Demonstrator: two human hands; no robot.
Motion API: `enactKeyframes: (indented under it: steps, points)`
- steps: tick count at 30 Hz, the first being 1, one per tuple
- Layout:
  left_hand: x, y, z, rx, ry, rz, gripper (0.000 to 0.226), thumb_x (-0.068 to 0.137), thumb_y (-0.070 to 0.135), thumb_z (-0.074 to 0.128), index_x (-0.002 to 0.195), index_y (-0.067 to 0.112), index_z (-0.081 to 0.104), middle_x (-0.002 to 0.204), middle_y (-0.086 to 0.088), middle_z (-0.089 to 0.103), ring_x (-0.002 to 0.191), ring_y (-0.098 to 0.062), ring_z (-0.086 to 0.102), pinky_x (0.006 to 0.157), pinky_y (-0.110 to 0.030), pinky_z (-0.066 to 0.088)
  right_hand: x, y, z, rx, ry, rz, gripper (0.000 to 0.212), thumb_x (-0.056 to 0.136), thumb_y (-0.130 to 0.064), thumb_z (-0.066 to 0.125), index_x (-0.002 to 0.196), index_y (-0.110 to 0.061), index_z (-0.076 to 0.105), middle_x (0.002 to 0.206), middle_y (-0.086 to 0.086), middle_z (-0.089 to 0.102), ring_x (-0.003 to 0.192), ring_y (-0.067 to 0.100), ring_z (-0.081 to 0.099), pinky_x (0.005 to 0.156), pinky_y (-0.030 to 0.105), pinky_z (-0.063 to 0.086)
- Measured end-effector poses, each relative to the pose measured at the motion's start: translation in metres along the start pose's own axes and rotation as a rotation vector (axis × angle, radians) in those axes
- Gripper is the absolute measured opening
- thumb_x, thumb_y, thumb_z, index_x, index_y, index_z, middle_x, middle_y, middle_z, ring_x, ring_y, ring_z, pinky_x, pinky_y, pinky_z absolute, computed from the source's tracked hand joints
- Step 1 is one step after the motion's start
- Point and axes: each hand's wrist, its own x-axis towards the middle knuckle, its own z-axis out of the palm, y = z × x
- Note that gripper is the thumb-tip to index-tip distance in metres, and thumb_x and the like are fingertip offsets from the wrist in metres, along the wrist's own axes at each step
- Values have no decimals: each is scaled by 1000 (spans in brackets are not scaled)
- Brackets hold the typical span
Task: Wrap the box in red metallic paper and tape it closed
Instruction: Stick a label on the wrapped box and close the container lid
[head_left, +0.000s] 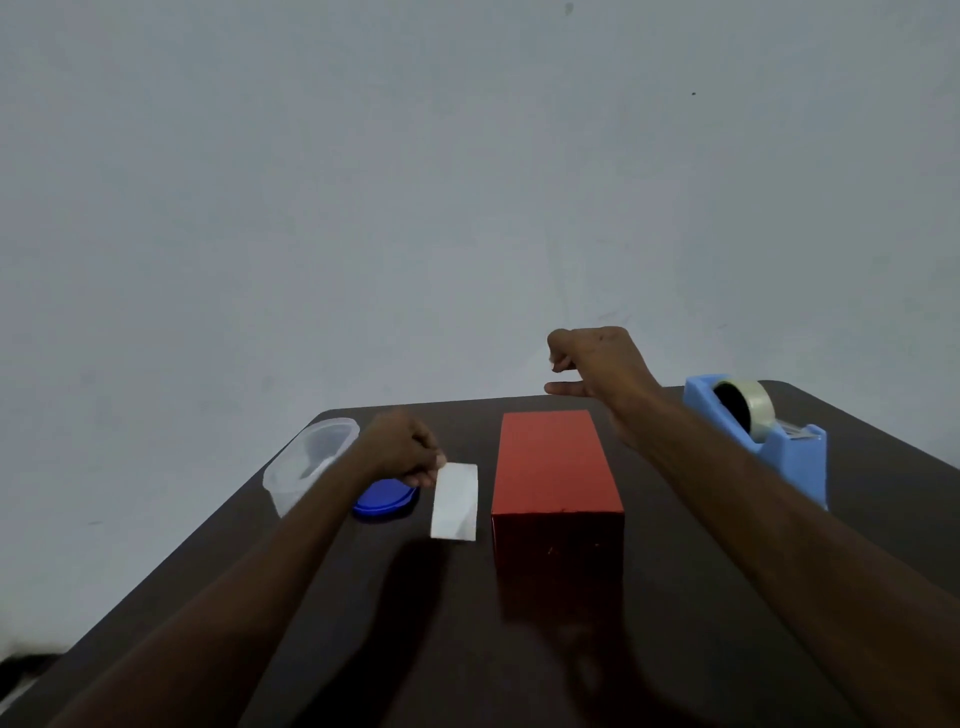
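Observation:
A tall box covered in red metallic paper (557, 478) stands upright in the middle of the dark table (675, 597). To its left, my left hand (402, 449) pinches the top corner of a white strip of paper or tape (455, 501) that hangs down toward the table. My right hand (597, 364) hovers above and behind the box, fingers loosely curled with the thumb sticking out, holding nothing. A blue tape dispenser (763, 441) with a clear tape roll sits at the right.
A clear plastic container (306, 462) sits at the table's far left, with its blue lid (384, 500) lying flat beside it, partly under my left hand. A plain grey wall rises behind the table.

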Motion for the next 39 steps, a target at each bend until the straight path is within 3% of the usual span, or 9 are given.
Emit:
enactKeyframes:
  steps: [5,7,10,13,16,20,24,29,39]
  points:
    - [0,11,5,261,182,138,10,84,17,72,76,12,76,65,-1,72,60,-13,67,67,-26,55,2,4,3,-85,-19,28,17,75,-10,61,73,5,67,65,2,63,70,19,63,83,49,60]
    - [-8,31,-5,-17,235,253,8,86,15,73,92,14,77,76,-4,74,75,-20,72,76,-32,59,3,6,3,-126,-20,50,22,73,-13,62,77,8,68,63,-1,65,68,19,63,84,51,59]
    - [-25,69,-13,-366,32,408,27,85,14,75,111,17,73,97,-4,76,90,-17,73,82,-26,59,5,5,5,-148,-34,47,18,74,-15,63,76,2,70,64,-2,67,69,17,61,84,49,60]
    - [-30,92,0,-206,125,463,29,76,25,83,104,23,75,87,6,76,81,-3,71,77,-12,52,6,2,9,-165,-39,22,19,74,-13,63,76,5,69,66,2,65,69,16,59,85,47,59]
    - [-24,95,12,-190,304,500,12,81,17,78,92,15,77,70,5,74,63,0,69,63,-13,52,7,1,11,-165,-49,-11,24,75,-14,65,79,10,66,66,6,62,65,16,56,77,43,57]
    - [-18,95,12,-420,346,398,3,84,8,73,86,6,74,69,-6,74,67,-19,73,66,-28,60,7,7,4,-176,27,-85,34,83,-36,69,66,-6,69,78,9,73,81,33,65,84,47,55]
    - [-17,97,9,-710,260,238,9,86,10,73,89,1,71,80,-16,75,77,-23,75,73,-30,59,11,16,-11,-282,177,-108,43,86,-41,71,83,1,66,90,15,72,80,29,67,84,47,56]
    - [-16,101,13,-953,177,178,22,90,9,69,102,-9,66,93,-24,73,85,-27,75,75,-31,61,10,26,-20,-179,-30,34,26,86,-27,76,82,-2,71,81,12,75,67,17,63,65,31,55]
    - [-6,94,16,-857,191,146,24,89,21,72,99,-1,71,90,-14,76,87,-25,75,78,-30,60,17,26,-24,-144,-10,8,15,87,-16,74,80,-3,71,76,11,74,57,15,59,56,27,52]
